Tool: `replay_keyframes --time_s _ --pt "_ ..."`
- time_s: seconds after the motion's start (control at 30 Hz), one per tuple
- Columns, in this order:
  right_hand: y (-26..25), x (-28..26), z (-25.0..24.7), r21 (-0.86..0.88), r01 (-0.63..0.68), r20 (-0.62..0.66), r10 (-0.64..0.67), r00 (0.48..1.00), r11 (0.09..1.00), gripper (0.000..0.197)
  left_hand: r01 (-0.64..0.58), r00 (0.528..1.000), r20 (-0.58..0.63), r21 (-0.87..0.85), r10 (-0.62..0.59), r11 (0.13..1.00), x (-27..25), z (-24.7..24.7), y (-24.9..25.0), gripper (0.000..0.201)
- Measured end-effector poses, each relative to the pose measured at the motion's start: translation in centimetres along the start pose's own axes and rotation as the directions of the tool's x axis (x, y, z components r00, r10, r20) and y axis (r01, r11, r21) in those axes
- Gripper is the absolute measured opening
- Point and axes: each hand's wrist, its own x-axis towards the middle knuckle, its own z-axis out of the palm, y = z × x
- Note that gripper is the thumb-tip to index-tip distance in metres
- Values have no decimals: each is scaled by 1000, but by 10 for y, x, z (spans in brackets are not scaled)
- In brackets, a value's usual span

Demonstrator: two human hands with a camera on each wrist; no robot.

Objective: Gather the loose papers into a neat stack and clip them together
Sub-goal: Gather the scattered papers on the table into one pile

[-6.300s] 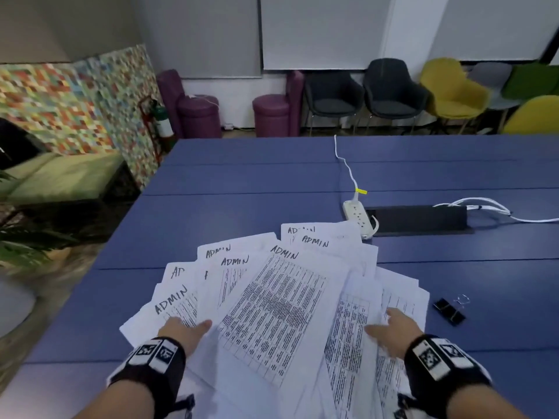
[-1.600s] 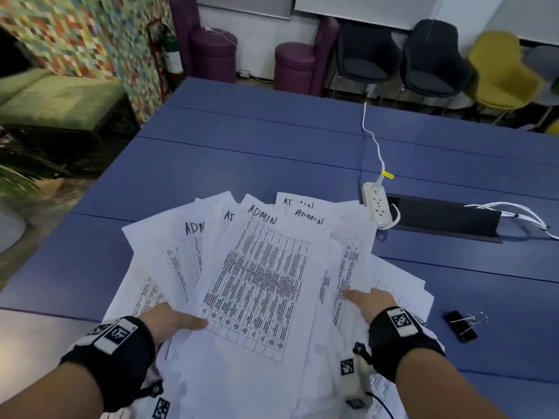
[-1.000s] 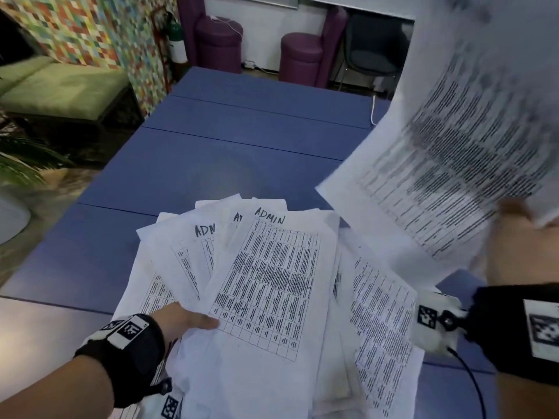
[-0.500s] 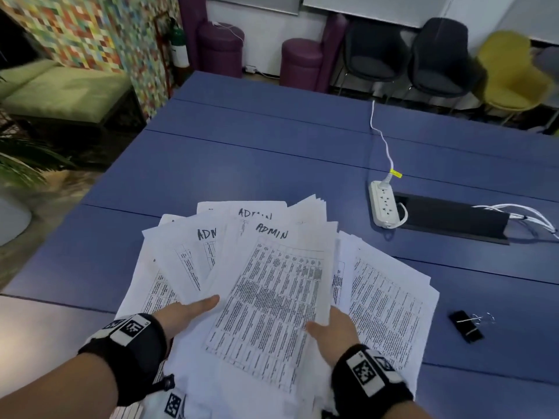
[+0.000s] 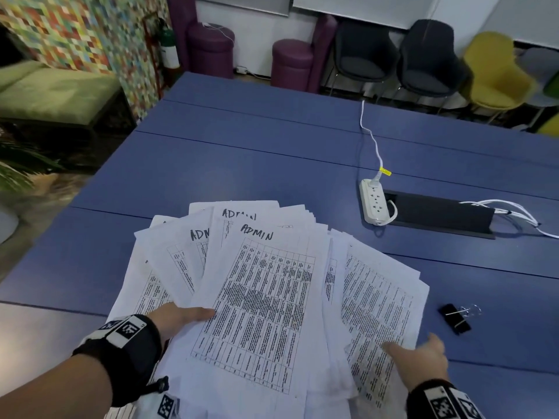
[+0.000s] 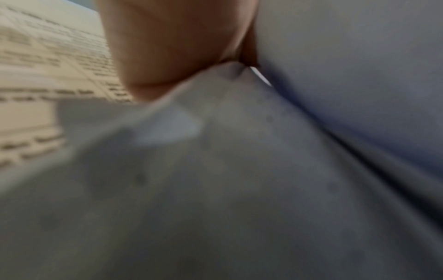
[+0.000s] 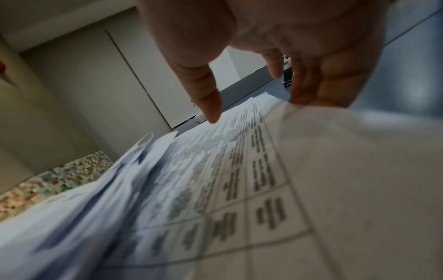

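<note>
Several printed sheets marked ADMIN, the papers (image 5: 263,300), lie fanned out on the blue table (image 5: 242,158). My left hand (image 5: 193,316) holds the left side of the fan, thumb on top and fingers hidden underneath. In the left wrist view the thumb (image 6: 167,47) presses on a blurred sheet. My right hand (image 5: 414,346) is spread open over the lower right sheets, and in the right wrist view its fingertips (image 7: 213,111) touch the paper (image 7: 239,180). A black binder clip (image 5: 455,317) lies on the table, right of the papers and apart from both hands.
A white power strip (image 5: 375,204) with its cord lies beyond the papers, beside a black cable box (image 5: 438,213) with white cables. Chairs and purple stools stand past the table's far edge. The table's left edge drops to the floor by a green bench.
My right hand lifted a sheet, laid it on the middle of the pile, then moved right onto the right-hand sheets. My left hand has kept its hold.
</note>
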Motion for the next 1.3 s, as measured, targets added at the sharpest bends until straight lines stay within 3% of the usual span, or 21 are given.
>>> replay_keyframes --time_s 0.07,0.17,0.27,0.37,0.5,0.57,0.67,0.73,0.83,0.93,1.0,1.1,1.23,1.3 --pt "2 3 5 63 -9 53 6 999 998 91 -2 1000 0 24 2 1000 -5 0 6 138" --pt "0 3 12 26 26 129 -29 991 999 81 -7 1000 4 66 7 998 -12 0 13 128" --pt "-14 -4 8 7 146 154 -145 977 989 48 23 1000 -2 113 -23 993 -12 3 13 111" --pt "-37 -17 -15 -147 338 26 -338 941 930 26 35 999 -34 120 -31 992 -16 3 14 100" --pt "-71 -44 -66 -111 501 -250 -512 822 858 3 16 1000 -25 93 -13 996 -23 1 19 120" --pt "-83 -49 -87 -3 549 -381 -508 772 836 10 21 999 -36 92 -18 996 -23 2 19 115" --pt "-90 -46 -104 195 577 -458 -446 769 793 28 25 999 -36 129 -21 991 -24 2 19 106" --pt "-97 -49 -95 302 587 -374 -473 798 751 25 21 999 -32 117 -17 993 -26 2 20 108" --pt "-99 -49 -54 256 585 -115 -576 809 770 21 31 999 -33 123 -27 992 -27 2 22 107" --pt "-87 -44 1 154 467 135 -487 863 871 23 17 999 -33 50 -15 999 -29 2 21 126" --pt "-80 -46 32 78 439 254 -444 859 895 23 3 999 -39 -15 -4 1000 -27 3 18 139" --pt "-76 -60 62 -16 473 365 -436 823 881 22 9 1000 -12 -71 -10 997 -26 3 17 128" --pt "-79 -79 82 -67 488 463 -406 788 870 53 -16 999 44 -14 17 1000 -25 7 16 100" --pt "-81 -83 82 -63 516 490 -424 761 854 58 -61 994 84 -32 63 998 -23 13 13 88"
